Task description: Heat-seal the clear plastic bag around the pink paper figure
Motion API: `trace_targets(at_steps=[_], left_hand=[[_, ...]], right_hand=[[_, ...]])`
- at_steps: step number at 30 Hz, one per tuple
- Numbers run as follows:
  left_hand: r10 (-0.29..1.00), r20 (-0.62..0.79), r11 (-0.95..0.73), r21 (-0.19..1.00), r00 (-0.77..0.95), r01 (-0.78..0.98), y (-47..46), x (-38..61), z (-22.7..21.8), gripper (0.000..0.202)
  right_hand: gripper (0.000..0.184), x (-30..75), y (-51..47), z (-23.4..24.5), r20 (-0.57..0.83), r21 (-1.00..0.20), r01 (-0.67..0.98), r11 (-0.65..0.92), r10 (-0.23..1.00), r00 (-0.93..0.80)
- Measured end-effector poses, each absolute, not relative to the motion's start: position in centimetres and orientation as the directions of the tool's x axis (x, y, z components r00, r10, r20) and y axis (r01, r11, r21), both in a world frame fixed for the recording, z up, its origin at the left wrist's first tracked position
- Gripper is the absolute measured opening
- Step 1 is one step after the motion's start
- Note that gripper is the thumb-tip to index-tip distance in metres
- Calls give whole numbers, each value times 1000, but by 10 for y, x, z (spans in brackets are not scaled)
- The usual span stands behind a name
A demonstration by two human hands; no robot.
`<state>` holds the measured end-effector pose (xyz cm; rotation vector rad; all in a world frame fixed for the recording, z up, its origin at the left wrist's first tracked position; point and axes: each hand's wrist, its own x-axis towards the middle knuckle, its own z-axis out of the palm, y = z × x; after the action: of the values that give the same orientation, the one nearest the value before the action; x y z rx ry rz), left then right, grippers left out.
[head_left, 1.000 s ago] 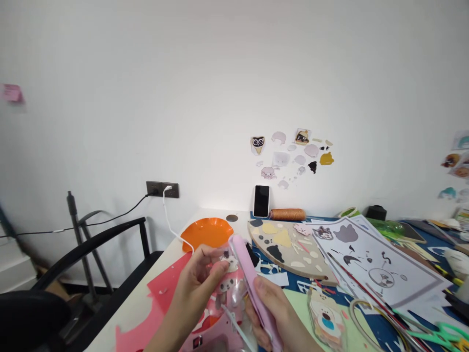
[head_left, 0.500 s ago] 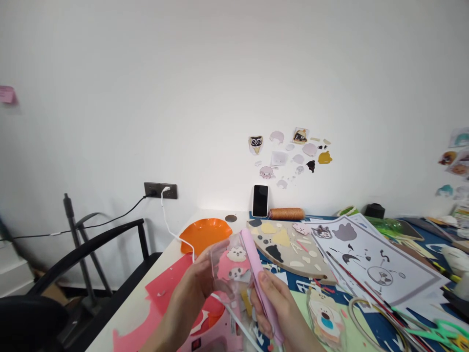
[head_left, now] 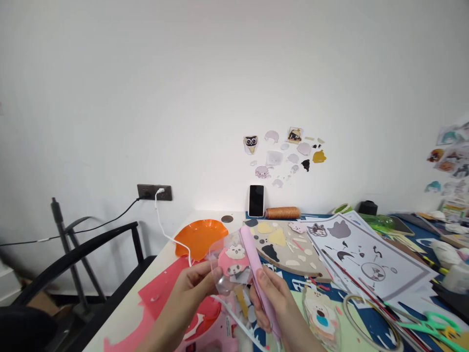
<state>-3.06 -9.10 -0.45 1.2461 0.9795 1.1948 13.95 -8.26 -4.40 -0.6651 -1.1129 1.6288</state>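
My left hand (head_left: 190, 288) pinches the lower left edge of a clear plastic piece (head_left: 229, 261) that carries a pink and white cartoon animal cutout (head_left: 234, 259). My right hand (head_left: 274, 303) is wrapped round a slim pink handheld tool (head_left: 258, 278), whose upper end lies along the right edge of the clear piece. A white cable (head_left: 242, 327) runs down from between the hands. Both hands hover over the near left part of the desk, just in front of an orange plate (head_left: 200, 237).
Red paper sheets (head_left: 161, 293) lie under the hands. A beige fan-shaped board (head_left: 289, 249) with cutouts, printed sheets (head_left: 366, 254), a laminated animal figure (head_left: 320, 313), green scissors (head_left: 432, 327), a phone (head_left: 256, 200) and a thread spool (head_left: 282, 212) crowd the desk. A black chair (head_left: 73, 259) stands left.
The clear piece with the cutout has turned up to face me and shifted a little higher. My left fingers have slid from over it to its lower left edge. The camera has panned slightly.
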Motion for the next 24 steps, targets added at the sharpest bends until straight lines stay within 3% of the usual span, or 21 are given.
trace_targets(at_steps=[8,10,14,19,24], left_hand=[[987,8,2,998,159,-65,-91,-33,2,23],[989,7,13,991,146,-132,-90,-34,0,24],[994,-12,47,941,105,-335,-87,-33,-4,45],[998,10,-18,991,-61,-132,-93,-21,0,28],[993,56,-62,996,-101,-60,-95,-23,-2,37]], right_hand=[[47,139,-81,-46,91,-930,-366,-31,946,-311],[46,139,-81,-47,97,-937,-350,-18,947,-308],[46,138,-81,-47,98,-948,-318,-3,948,-303],[49,134,-84,-47,67,-950,-310,-39,943,-325],[54,135,-89,-46,47,-925,-364,-109,917,-395]])
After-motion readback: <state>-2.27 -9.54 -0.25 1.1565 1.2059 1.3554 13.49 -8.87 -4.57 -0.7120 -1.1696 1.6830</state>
